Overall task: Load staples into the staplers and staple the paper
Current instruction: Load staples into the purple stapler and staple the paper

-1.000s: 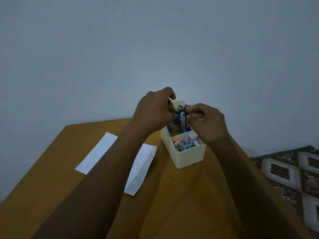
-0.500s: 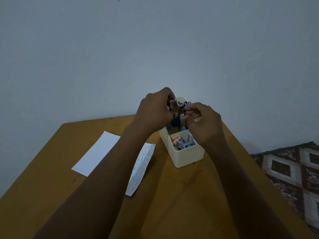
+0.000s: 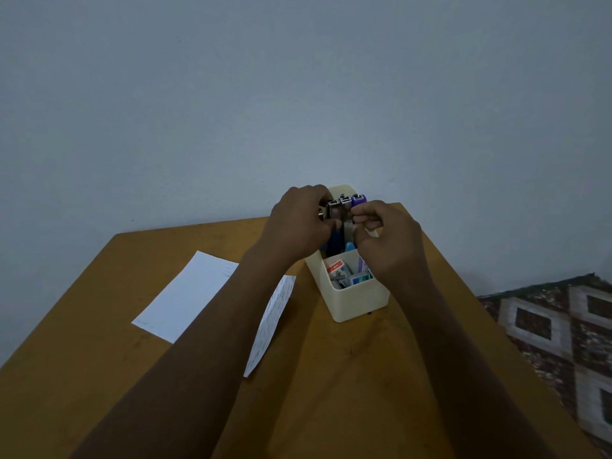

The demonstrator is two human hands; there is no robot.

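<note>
A cream plastic organizer box stands on the wooden table. Staplers stand upright in its back compartment: a metal-topped one, a second one and a purple one. My left hand grips the metal-topped stapler from the left. My right hand pinches the purple stapler from the right. Small staple boxes fill the front compartment. Two white paper sheets lie to the left, one plain and one with lines of writing, partly hidden by my left forearm.
A pale wall rises right behind the table's far edge. A patterned floor mat shows at the lower right beyond the table's right edge. Blue items stand in the box beneath the staplers.
Both hands have risen slightly at the staplers' tops. The metal top of the left stapler and the purple stapler top now show more clearly between my hands.
</note>
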